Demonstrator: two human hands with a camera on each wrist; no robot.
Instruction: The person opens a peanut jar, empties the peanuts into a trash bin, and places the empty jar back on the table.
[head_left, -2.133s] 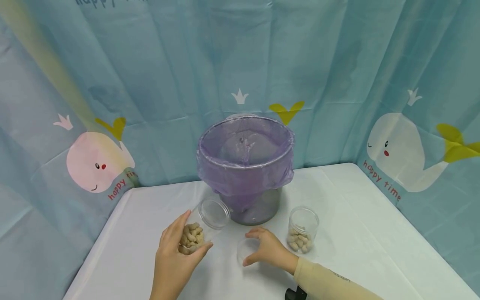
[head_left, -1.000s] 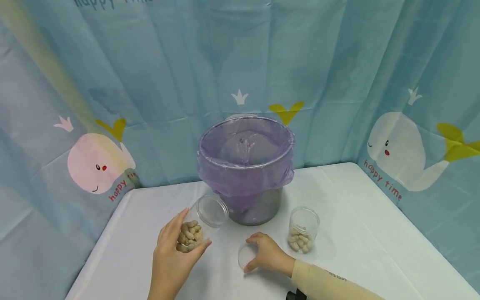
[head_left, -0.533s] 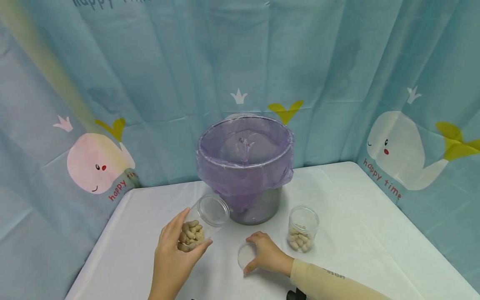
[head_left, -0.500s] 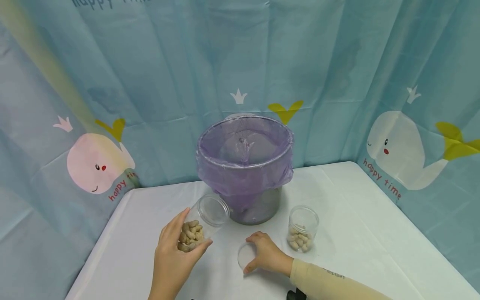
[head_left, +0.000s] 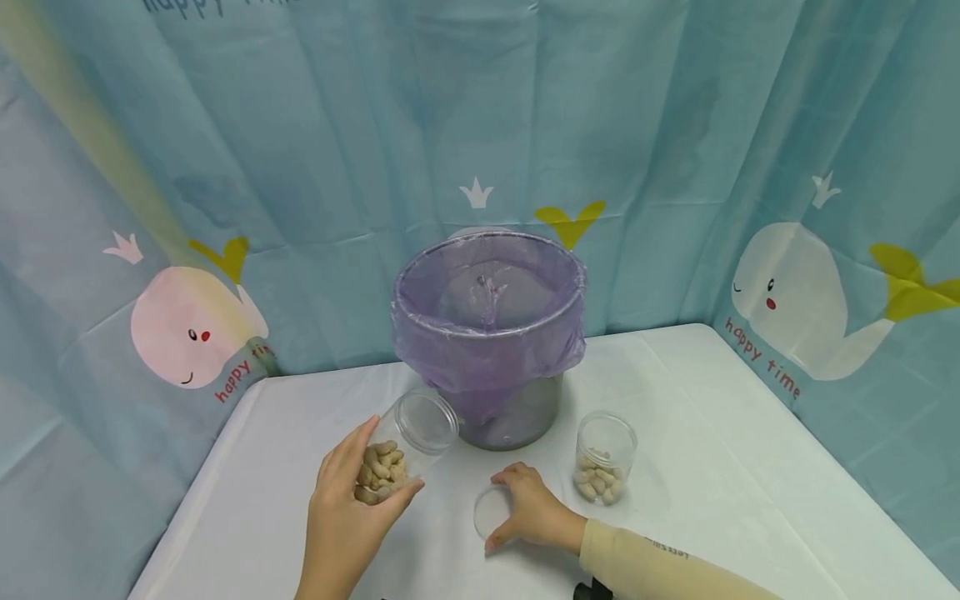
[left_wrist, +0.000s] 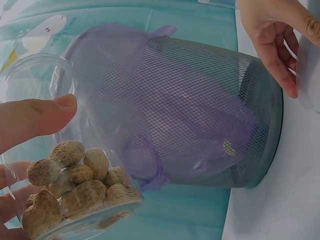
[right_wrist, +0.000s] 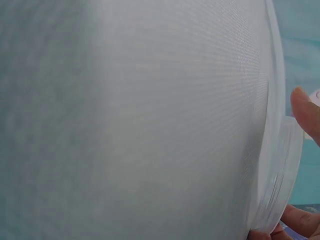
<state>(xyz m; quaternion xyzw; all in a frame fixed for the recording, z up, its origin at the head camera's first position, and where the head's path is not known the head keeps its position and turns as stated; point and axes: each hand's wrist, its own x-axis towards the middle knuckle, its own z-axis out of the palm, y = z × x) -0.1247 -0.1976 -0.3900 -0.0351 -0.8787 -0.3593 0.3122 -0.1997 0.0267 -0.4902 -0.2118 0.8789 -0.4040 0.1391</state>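
Observation:
My left hand (head_left: 347, 512) grips a clear plastic jar (head_left: 393, 432), tilted with its uncovered mouth toward the bin. Peanuts in their shells (head_left: 381, 469) lie in its lower part; the left wrist view shows the thumb across the jar (left_wrist: 100, 127) and fingers behind it. To the right, my right hand (head_left: 538, 510) holds a clear round lid (head_left: 486, 510) by its rim, thumb on the near side and fingers on the far side, low over the table. In the right wrist view the lid (right_wrist: 284, 175) sits between thumb and fingertips.
A mesh bin (head_left: 528, 417) lined with a purple plastic bag (head_left: 487, 358) stands behind the hands. A second uncovered jar of peanuts (head_left: 607, 442) stands upright right of the right hand. A white cloth covers the table (head_left: 720, 467); a blue curtain (head_left: 337, 208) hangs around it.
Over two seconds the right hand has come slightly nearer with the lid, and the left hand's jar has shifted a little. Within the last second both hands stay almost still.

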